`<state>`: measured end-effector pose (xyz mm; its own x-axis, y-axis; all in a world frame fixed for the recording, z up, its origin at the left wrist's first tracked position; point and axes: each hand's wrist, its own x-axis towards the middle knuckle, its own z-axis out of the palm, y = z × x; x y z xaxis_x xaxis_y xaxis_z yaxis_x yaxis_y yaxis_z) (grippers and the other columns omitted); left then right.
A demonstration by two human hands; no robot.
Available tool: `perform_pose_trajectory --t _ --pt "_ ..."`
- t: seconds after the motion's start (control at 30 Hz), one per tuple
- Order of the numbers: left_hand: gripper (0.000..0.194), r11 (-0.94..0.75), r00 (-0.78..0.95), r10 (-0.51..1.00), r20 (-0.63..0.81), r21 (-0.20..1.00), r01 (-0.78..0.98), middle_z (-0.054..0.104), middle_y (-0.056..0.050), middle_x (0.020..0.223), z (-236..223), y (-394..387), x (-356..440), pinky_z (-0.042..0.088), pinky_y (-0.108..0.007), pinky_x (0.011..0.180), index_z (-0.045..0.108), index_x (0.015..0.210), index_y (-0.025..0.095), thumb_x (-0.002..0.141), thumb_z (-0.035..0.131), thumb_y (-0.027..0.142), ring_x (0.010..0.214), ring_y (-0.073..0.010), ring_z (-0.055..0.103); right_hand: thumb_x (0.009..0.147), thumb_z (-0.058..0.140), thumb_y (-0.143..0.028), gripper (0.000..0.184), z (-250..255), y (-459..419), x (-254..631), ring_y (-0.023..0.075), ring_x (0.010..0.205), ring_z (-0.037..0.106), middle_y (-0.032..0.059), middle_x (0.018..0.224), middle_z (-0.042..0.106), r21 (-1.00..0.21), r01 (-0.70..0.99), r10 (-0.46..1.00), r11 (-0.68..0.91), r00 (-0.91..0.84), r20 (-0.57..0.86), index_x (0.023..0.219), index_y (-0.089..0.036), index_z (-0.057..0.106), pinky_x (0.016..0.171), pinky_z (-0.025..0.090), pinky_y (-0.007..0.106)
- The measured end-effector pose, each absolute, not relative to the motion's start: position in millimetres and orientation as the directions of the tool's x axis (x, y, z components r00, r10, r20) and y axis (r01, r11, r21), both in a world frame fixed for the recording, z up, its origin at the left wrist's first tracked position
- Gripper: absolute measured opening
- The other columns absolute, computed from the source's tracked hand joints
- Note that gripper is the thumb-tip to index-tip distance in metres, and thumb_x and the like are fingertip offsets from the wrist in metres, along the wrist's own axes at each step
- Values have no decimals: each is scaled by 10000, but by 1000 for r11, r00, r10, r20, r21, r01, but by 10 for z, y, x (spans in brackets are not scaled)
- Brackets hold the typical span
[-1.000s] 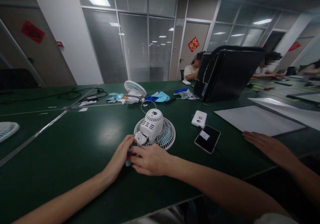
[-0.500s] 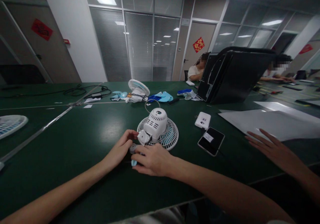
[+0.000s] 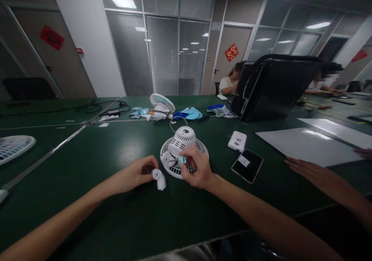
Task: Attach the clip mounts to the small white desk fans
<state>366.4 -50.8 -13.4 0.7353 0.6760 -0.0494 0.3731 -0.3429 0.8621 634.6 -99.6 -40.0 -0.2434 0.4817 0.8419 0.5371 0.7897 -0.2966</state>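
A white fan head (image 3: 182,139) lies grille-down on the green table, its motor housing upward and its grille (image 3: 202,148) beneath. My right hand (image 3: 198,167) pinches a light-blue knob screw (image 3: 182,159) in front of the housing, the metal shank pointing left. At the near left of the fan, the closed fingertips of my left hand (image 3: 138,172) hold a small white plastic joint piece (image 3: 161,180) by its round end. Whether that piece rests on the table I cannot tell.
Right of the fan are a white power bank (image 3: 237,140) and a phone (image 3: 247,165). A co-worker's hand (image 3: 308,171) lies by a white sheet (image 3: 299,144). Behind stand another small fan (image 3: 162,104) and a big black case (image 3: 279,86). A fan grille (image 3: 17,146) sits far left.
My right hand has lifted the blue knob screw up and right, away from the joint piece, to the fan housing. My left hand has drawn slightly left and down with the white piece.
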Motion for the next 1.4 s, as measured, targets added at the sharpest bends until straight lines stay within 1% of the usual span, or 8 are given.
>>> perform_pose_trajectory --t 0.23,0.33,0.5,0.57,0.67,0.87,1.2,1.4 --pt "428 72 672 717 -186 978 194 670 -91 1067 -145 -486 3655 554 -345 732 621 1156 204 898 633 546 922 -255 670 883 609 -254 321 -392 -1053 6239 172 827 650 62 1064 663 -166 552 454 817 -438 776 1200 -221 571 654 530 284" --pt "473 149 607 762 -226 973 176 670 -69 927 -193 -519 3691 493 -272 590 621 1210 213 909 601 578 771 -214 653 895 609 -249 318 -394 -1044 6218 186 895 660 69 1068 661 -175 569 468 803 -423 776 1209 -211 577 703 543 297" --pt "489 113 476 864 -164 985 133 653 -68 957 -236 -543 3741 349 -221 499 670 1211 203 919 554 579 615 -131 520 895 608 -232 317 -411 -1037 6212 190 904 650 78 1068 650 -239 581 505 778 -352 788 1210 -200 586 727 553 310" --pt "528 77 452 882 -135 986 145 652 -73 960 -251 -550 3755 357 -235 506 664 1231 199 934 492 600 629 -148 525 887 615 -226 326 -425 -1040 6210 195 906 646 78 1064 648 -244 580 496 777 -324 806 1212 -203 587 721 557 312" --pt "508 -72 435 900 -33 972 223 670 -61 975 -254 -588 3785 452 -272 619 613 1243 208 869 625 551 757 -198 598 875 630 -216 334 -449 -1042 6206 196 885 644 73 1046 647 -230 603 468 764 -271 841 1207 -209 588 692 555 311" --pt "341 -254 447 887 116 931 261 695 -67 1014 -178 -753 3903 495 -332 804 627 1023 189 841 695 469 909 -245 635 881 630 -223 307 -468 -1042 6190 201 891 650 75 1050 639 -290 649 516 703 -185 837 1187 -216 603 700 567 315" --pt "443 -125 363 931 34 965 231 687 -44 876 -329 -767 4078 435 -268 600 676 1136 161 847 701 495 684 -180 571 914 609 -231 294 -417 -1057 6142 208 963 652 76 1079 648 -258 651 535 714 -269 801 1207 -216 599 801 586 341" --pt "408 -8 342 939 26 998 -54 718 -90 1049 -427 -810 4100 535 -323 818 703 1197 151 878 697 406 843 -191 643 939 595 -222 328 -421 -1046 6163 210 1002 650 89 1134 637 -252 653 550 715 -303 778 1267 -206 592 861 580 359"
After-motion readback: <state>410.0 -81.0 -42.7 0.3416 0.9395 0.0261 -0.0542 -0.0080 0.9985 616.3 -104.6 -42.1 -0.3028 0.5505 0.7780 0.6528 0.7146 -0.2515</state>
